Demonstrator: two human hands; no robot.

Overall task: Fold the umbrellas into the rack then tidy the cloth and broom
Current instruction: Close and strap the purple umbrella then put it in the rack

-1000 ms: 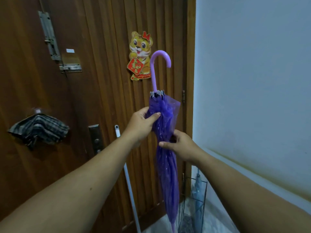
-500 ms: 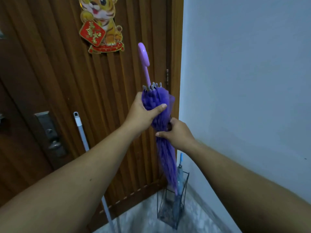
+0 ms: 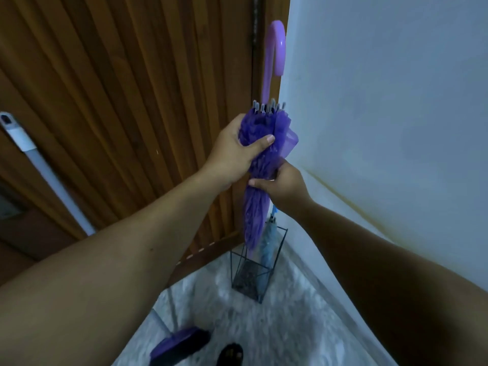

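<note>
I hold a folded purple umbrella (image 3: 254, 215) upright, its lilac hooked handle (image 3: 274, 48) pointing up. My left hand (image 3: 235, 151) grips the gathered canopy near the rib tips. Just below it, my right hand (image 3: 281, 186) pinches the fabric. The umbrella's lower tip hangs right at the top of a black wire rack (image 3: 250, 276) on the floor in the corner. A light blue folded umbrella (image 3: 268, 241) stands inside that rack. The broom's white handle (image 3: 50, 178) leans on the door at left, and its purple head (image 3: 179, 344) lies on the floor.
A brown wooden slatted door (image 3: 126, 101) fills the left side. A pale wall (image 3: 383, 101) closes the right side. The floor (image 3: 290, 326) is light marbled tile. A dark sandal (image 3: 231, 353) shows at the bottom edge.
The view has tilted down, so the rack, floor and broom head now show and the tiger sticker has left the frame. Both hands kept their grip, and the umbrella's tip has come nearer the rack.
</note>
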